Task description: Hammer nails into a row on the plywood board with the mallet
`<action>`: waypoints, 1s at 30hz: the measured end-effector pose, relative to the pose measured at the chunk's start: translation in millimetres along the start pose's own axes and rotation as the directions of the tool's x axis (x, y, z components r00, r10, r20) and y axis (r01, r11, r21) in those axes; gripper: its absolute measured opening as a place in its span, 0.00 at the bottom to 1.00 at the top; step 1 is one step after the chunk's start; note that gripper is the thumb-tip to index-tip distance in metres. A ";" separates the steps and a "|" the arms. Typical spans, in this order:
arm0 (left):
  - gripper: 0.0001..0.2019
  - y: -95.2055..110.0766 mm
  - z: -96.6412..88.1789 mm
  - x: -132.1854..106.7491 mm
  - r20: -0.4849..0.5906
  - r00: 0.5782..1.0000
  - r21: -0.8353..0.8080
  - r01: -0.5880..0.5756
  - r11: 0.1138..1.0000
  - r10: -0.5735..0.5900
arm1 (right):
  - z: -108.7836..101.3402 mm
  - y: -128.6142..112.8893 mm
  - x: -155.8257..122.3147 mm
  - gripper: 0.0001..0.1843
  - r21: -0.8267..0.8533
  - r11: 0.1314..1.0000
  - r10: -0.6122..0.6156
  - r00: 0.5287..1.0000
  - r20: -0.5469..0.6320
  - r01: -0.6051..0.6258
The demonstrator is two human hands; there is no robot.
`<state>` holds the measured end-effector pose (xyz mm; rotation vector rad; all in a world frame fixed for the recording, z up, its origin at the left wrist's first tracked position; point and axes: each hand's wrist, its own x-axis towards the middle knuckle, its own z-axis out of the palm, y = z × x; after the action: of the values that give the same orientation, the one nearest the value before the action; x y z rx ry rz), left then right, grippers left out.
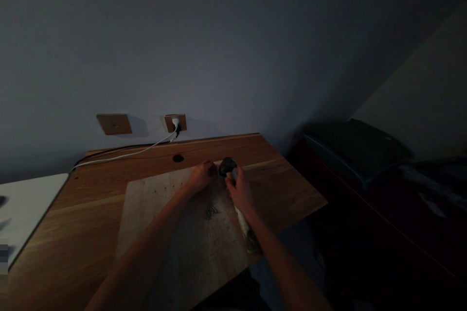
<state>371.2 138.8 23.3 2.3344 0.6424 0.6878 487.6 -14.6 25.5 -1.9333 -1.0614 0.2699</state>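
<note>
Dim shot, detail is limited. Far left: white surface [25, 204] butts against the table [91, 214]. On the wall behind sit a blank wooden plate [114, 124] and a socket [175, 122] with a white plug in it. A white cable [124, 154] runs left from the plug along the table's back edge. There is a small dark hole [178, 158] in the tabletop just below the socket.

A pale board [164, 233] lies flat on the table, with a row of tiny dots near its far edge. Both hands work over the board's far end.

Left hand [202, 175]: fingers bunched narrow, tips right beside the hammer's head. Cannot tell whether they pinch anything; too dark and small.

A small pile of dark metal bits [210, 211], nails or screws, lies on the board between the two forearms.

Right hand [241, 193]: fingers wrapped around the hammer [227, 166], gripping high, just under the dark head. The light handle runs back under the wrist toward the table's near edge. The head sits low over the board, tilted; contact with the board is unclear.

Right of the table: dark low furniture [350, 150], contents unreadable.
</note>
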 end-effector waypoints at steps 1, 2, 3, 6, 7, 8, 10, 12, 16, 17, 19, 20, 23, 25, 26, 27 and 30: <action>0.11 -0.1 0.0 -0.1 0.004 1.000 -0.001 -0.002 1.000 0.002 | 0.1 0.4 0.2 0.33 0.003 1.000 -0.001 1.000 -0.001 0.001; 0.11 -0.2 0.3 -0.3 0.006 1.000 -0.002 -0.003 1.000 0.003 | 0.3 0.8 0.4 0.32 0.005 1.000 -0.002 1.000 -0.002 0.002; 0.11 -0.4 0.6 -0.4 0.007 1.000 -0.003 -0.004 1.000 0.004 | 0.6 1.1 0.5 0.32 0.004 1.000 -0.001 1.000 -0.004 0.001; 0.10 -1.2 2.1 -0.4 0.001 1.000 0.001 -0.007 1.000 0.007 | 1.1 1.0 0.6 0.32 -0.007 1.000 0.006 1.000 -0.004 -0.006; 0.10 -1.4 2.6 -0.4 0.001 1.000 0.002 -0.008 1.000 0.008 | 1.1 0.6 0.5 0.32 -0.013 1.000 0.006 1.000 -0.003 -0.006; 0.11 -1.7 3.1 -0.3 0.002 1.000 0.005 -0.007 1.000 0.007 | 1.0 0.0 0.4 0.33 -0.019 1.000 0.004 1.000 -0.005 -0.004; 0.10 -2.3 4.0 -0.1 0.004 1.000 0.010 -0.004 1.000 0.004 | 0.7 -1.1 0.1 0.33 -0.033 0.999 0.006 1.000 -0.006 -0.006; 0.09 -2.9 4.5 0.0 -0.002 1.000 0.018 -0.005 1.000 0.005 | 0.5 -1.9 -0.1 0.33 -0.044 0.999 0.017 1.000 0.002 -0.017; 0.08 -2.9 4.4 0.1 -0.007 1.000 0.025 -0.020 0.999 0.020 | 1.0 -1.5 0.5 0.33 -0.046 0.999 0.011 1.000 -0.009 -0.011; 0.08 -2.5 4.1 0.0 -0.006 1.000 0.025 -0.021 0.999 0.021 | 1.1 -1.4 0.7 0.32 -0.046 0.999 0.002 1.000 -0.016 -0.003; 0.10 -1.3 3.2 -0.5 0.000 1.000 0.024 -0.022 0.999 0.022 | 1.2 -1.4 0.9 0.32 -0.047 0.999 -0.004 1.000 -0.021 0.003; 0.10 -0.7 2.8 -0.8 0.003 1.000 0.024 -0.024 0.999 0.024 | 1.0 -1.6 0.8 0.33 -0.045 0.999 -0.004 1.000 -0.017 0.003; 0.12 0.2 2.5 -1.3 0.016 1.000 0.024 -0.023 0.999 0.023 | 0.2 -2.7 0.2 0.33 -0.051 0.999 -0.001 1.000 -0.003 0.001; 0.12 -0.6 3.4 -0.9 0.015 1.000 0.026 -0.014 1.000 0.014 | -0.2 -3.0 -0.1 0.34 -0.061 0.998 -0.002 1.000 0.004 0.002; 0.12 -1.4 4.1 -0.4 0.014 1.000 0.026 -0.011 1.000 0.010 | -0.3 -2.9 -0.2 0.34 -0.064 0.998 -0.002 1.000 0.005 0.002; 0.11 -2.2 4.9 0.2 0.011 1.000 0.027 -0.008 1.000 0.008 | -0.3 -2.7 -0.2 0.34 -0.064 0.998 -0.003 1.000 0.003 0.003; 0.09 -4.9 6.9 2.0 0.002 1.000 0.030 -0.007 1.000 0.007 | 0.3 -1.6 -0.2 0.33 -0.052 0.999 0.001 1.000 -0.006 -0.002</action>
<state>375.6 140.5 15.9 2.3649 0.6486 0.6839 486.4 -14.2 26.5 -1.9800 -1.0726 0.2390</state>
